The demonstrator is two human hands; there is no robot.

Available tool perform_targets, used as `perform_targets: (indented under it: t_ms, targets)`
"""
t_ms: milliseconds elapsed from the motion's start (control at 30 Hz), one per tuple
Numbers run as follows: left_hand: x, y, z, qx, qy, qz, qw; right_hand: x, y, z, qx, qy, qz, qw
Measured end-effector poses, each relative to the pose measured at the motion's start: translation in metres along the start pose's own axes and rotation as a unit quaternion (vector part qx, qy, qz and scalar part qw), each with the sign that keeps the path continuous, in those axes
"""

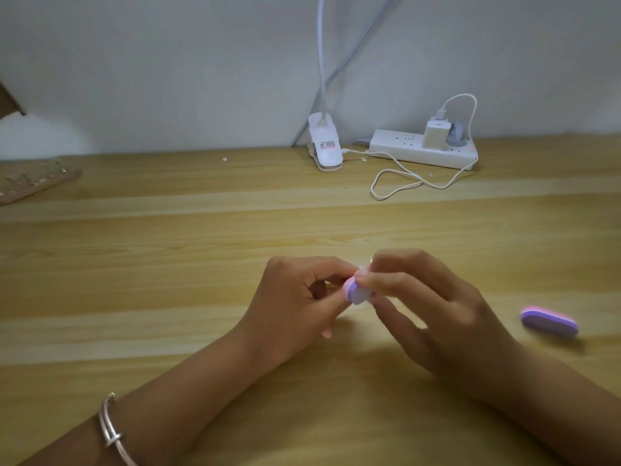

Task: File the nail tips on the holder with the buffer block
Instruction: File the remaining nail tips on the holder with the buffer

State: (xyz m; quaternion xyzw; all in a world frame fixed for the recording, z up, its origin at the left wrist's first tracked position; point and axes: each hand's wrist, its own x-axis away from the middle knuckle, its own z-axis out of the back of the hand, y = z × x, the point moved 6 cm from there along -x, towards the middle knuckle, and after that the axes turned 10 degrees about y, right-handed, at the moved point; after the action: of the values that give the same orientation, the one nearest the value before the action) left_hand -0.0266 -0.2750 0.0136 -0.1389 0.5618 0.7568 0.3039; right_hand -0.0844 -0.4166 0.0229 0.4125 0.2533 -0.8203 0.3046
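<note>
The left hand (295,297) pinches the buffer block (354,293) by its near end, thumb and fingers curled round the pink and purple edge. The right hand (437,307) closes in on it from the other side, fingers curled at the block's upper end. They seem to press something small against it, but whether that is a nail tip on its holder is too blurred and too hidden to tell. To file well, the left hand should probably keep the block steady while short, light strokes run along one edge of the tip, with the piece turned between strokes so it wears evenly. Pressing hard could bend or flick out so small a piece. Both hands hover just above the wooden table (168,264). To the right of the grip, well apart, lies a second buffer block (549,321). Far beyond the grip stand a clip lamp (324,146) and a power strip (420,153), with a looped white cable (396,186). Far to the left lies a blurred board (33,181). Nothing crowds the hands.
</note>
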Motion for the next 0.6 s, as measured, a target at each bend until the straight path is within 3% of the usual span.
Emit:
perform_targets:
  t_ms: [133, 300, 433, 600]
  targets:
    - [0.000, -0.003, 0.000, -0.013, 0.014, 0.019, 1.000, -0.003, 0.020, 0.010, 0.007, 0.012, -0.050, 0.999]
    - [0.000, 0.001, 0.000, 0.006, 0.002, -0.003, 1.000, 0.001, 0.002, 0.002, -0.013, -0.016, 0.006, 1.000]
    - [-0.001, -0.003, -0.001, 0.009, 0.013, 0.025, 1.000, -0.002, 0.020, 0.011, -0.001, 0.007, -0.036, 0.999]
    - [-0.002, -0.001, 0.002, 0.030, 0.014, 0.016, 0.999, 0.001, 0.006, 0.004, -0.032, -0.014, 0.012, 0.999]
